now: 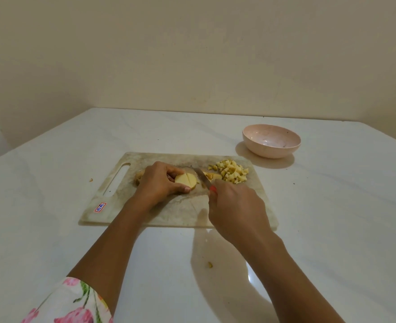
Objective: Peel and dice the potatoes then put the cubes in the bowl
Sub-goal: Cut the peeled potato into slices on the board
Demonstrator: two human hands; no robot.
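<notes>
A peeled potato piece (185,179), with cut lines across its top, lies on the worn cutting board (183,210). My left hand (159,183) grips it between thumb and fingers. My right hand (235,203) holds a knife (202,178) with a red handle. Its blade points away from me, just right of the potato piece. A pile of potato cubes (231,171) sits at the board's far right corner, with a few larger cut pieces (212,176) beside the blade. The pink bowl (271,143) stands beyond the board to the right and looks empty.
The board lies on a white marble-look table (52,229) set against a beige wall. Small potato scraps lie on the table: one in front of the board (210,265), another to the board's left (91,180). More potato shows behind my left hand (139,176).
</notes>
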